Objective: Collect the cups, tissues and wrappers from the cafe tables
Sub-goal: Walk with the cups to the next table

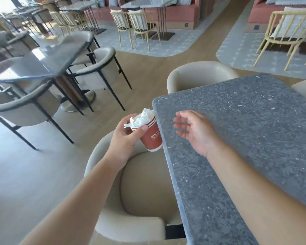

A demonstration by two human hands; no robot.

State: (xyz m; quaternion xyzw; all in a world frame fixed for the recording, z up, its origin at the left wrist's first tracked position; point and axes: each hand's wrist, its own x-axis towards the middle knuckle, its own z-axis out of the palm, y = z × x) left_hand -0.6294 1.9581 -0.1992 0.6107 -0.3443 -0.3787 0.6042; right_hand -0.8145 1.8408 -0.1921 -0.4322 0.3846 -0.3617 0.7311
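Bare forearms reach forward: left hand [125, 137] grips a red paper cup [153, 137] stuffed with tissues [143, 117] (tilted, beside the table edge); right hand [193, 131] hovers slack-fingered over the speckled table [254, 121].

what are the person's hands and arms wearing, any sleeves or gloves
Nothing shows on either one. The left hand and right hand are bare, with no gloves, rings or watch in view, and both forearms are uncovered to the bottom edge of the picture, so no sleeve appears.
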